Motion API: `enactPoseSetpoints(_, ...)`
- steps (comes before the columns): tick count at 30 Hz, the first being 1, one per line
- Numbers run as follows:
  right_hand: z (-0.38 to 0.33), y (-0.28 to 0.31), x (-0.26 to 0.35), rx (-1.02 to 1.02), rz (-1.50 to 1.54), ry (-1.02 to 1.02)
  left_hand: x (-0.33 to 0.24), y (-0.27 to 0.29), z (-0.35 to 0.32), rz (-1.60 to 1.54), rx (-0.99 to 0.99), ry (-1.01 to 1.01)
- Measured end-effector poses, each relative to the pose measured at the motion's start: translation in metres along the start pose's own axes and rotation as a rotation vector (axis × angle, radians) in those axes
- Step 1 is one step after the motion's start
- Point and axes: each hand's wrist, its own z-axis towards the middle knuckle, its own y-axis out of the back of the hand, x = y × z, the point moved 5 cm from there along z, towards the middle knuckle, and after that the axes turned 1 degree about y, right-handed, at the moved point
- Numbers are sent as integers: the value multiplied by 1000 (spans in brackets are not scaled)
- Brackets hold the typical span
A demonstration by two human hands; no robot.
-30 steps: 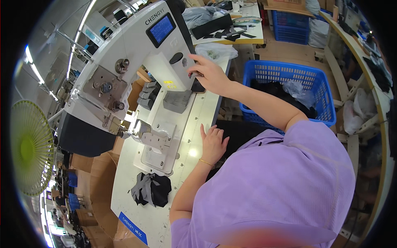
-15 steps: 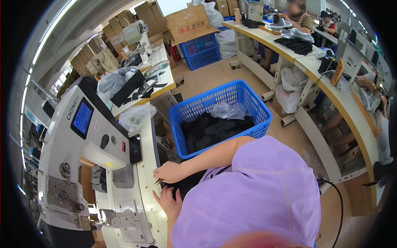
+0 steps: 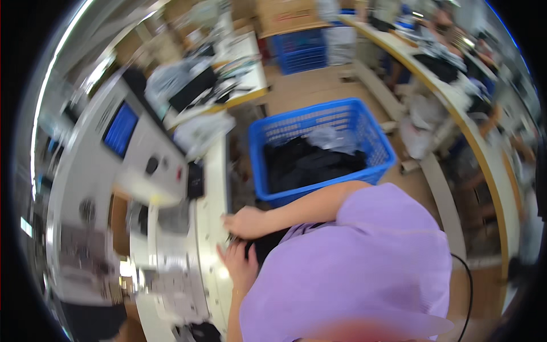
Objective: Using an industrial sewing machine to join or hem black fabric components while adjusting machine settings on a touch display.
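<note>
Industrial sewing machine [image 3: 122, 165], grey-white with a blue screen, fills the left side of the white worktop [image 3: 212, 188]. View is motion-blurred.

Blue plastic basket [image 3: 319, 145] sits on the floor just off the worktop's right edge, part-filled with black fabric pieces [image 3: 302, 162].

Both hands meet at the worktop's right edge, near the machine bed. Right hand [image 3: 244, 221] rests knuckles up, fingers curled loosely over something small and dark; blur hides what exactly. Left hand [image 3: 238, 263] lies just below it, fingers spread flat, touching a black fabric piece [image 3: 265, 246] that hangs over the edge toward the lap.

Judged step: gathering or aligning 1 black piece at the edge. Next move likely calls for sliding it flat toward the machine bed, both hands steadying it.
</note>
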Motion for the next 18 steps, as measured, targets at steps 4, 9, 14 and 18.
enactPoseSetpoints(4, 5, 1, 0, -50, 41, -6, -3, 9, 0, -19, -24, 73)
enactPoseSetpoints(9, 39, 34, -17, -23, 359, -71, -4, 20, 9, -23, -80, 80)
enactPoseSetpoints(14, 92, 97, -29, -498, 527, 130, 2, 19, 13, -67, -53, 161)
enactPoseSetpoints(18, 101, 86, -19, -448, 709, 203, 0, 16, 14, -38, -55, 168)
